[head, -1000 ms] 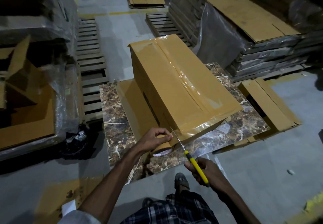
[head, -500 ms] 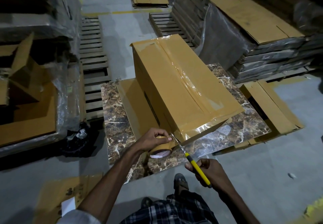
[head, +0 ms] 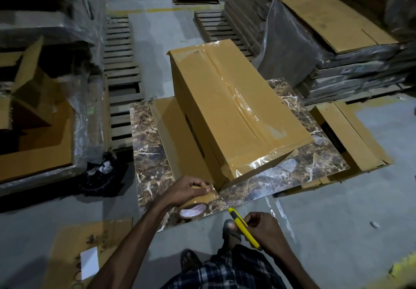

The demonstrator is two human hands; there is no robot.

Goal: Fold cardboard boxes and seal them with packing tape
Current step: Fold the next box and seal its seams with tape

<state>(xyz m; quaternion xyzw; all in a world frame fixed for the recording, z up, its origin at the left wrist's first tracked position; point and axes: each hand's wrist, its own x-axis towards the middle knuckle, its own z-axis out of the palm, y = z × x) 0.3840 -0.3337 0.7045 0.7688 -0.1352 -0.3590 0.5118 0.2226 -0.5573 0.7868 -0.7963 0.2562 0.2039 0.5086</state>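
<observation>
1. A tan cardboard box [head: 236, 113] stands closed on a marble-patterned table [head: 148, 167]. Glossy clear tape [head: 238, 101] runs along its top seam and folds over its near end.
2. At the box's near corner, the left hand [head: 186, 190] curls its grip round a tape roll [head: 195, 207], with a strip stretched from the roll to the box.
3. Nearer than the box, the right hand [head: 263, 228] wraps its grip round a yellow utility knife [head: 244, 229], blade tip at the strip.
4. The box's contents are hidden. An open carton [head: 27, 81] well left of the box shows only shadow inside.
</observation>
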